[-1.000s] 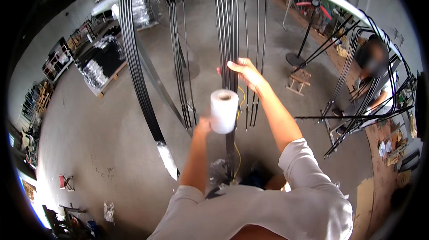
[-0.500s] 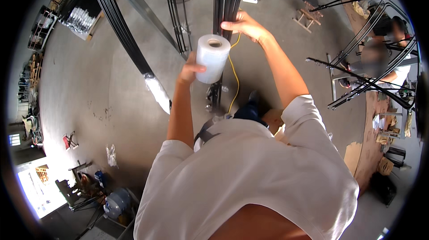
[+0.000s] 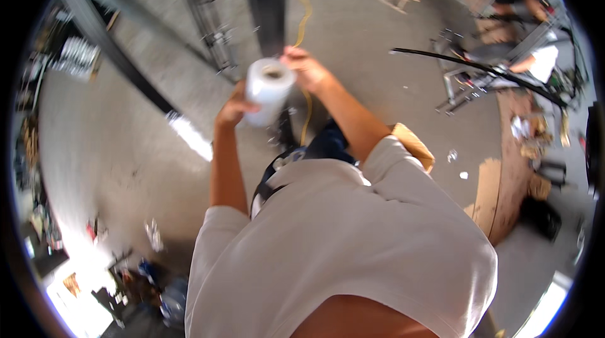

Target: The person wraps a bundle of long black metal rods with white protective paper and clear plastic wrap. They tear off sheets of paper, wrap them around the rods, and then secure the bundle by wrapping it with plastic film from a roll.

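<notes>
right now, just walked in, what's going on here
A person's left hand grips a whitish roll in front of a bundle of dark rods. The right hand is by the roll's upper right; blur hides whether its fingers touch the roll or the rods. To the left, a second bundle has shiny wrapping around its lower end. Another person is off to the right.

Smooth, glossy plastic roll (image 3: 268,95)
</notes>
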A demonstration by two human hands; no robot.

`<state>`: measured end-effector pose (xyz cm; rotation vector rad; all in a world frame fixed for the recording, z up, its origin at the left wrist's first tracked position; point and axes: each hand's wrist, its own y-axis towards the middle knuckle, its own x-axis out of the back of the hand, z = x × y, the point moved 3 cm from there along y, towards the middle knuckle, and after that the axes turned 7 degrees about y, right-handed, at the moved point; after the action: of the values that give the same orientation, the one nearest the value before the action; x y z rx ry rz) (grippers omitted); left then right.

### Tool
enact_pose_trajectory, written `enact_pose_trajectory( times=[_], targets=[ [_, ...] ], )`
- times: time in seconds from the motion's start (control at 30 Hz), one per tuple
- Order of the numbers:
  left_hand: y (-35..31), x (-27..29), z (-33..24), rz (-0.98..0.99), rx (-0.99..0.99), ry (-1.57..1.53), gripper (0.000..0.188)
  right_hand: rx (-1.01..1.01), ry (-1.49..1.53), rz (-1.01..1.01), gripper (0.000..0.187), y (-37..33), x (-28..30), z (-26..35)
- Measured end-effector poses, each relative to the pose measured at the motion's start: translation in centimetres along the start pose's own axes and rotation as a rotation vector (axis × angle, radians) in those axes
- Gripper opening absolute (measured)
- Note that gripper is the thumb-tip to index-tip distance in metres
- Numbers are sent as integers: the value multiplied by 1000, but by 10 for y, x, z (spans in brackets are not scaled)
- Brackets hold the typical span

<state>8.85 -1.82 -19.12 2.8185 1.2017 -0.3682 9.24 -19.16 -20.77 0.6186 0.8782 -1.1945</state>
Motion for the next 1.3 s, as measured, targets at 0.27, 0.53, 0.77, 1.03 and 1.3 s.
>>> enact_pose_trajectory(
  times=[0.27,0.53,0.77,1.03,1.3],
  targets=[
    [15,1,53,91,136,-220,92,39,14,-394,15,-22,26,2],
    [18,-43,44,243,144,-187,94,31,-85,-362,20,-17,71,-15],
    [-5,-48,36,194,53,-116,87,51,-343,-238,10,-46,53,-1],
    [-11,-40,30,126,6,-228,94,-115,-510,-116,23,-80,47,21],
    [-8,-25,38,132,106,-151,93,-159,-879,-155,27,-86,6,8]
  ],
)
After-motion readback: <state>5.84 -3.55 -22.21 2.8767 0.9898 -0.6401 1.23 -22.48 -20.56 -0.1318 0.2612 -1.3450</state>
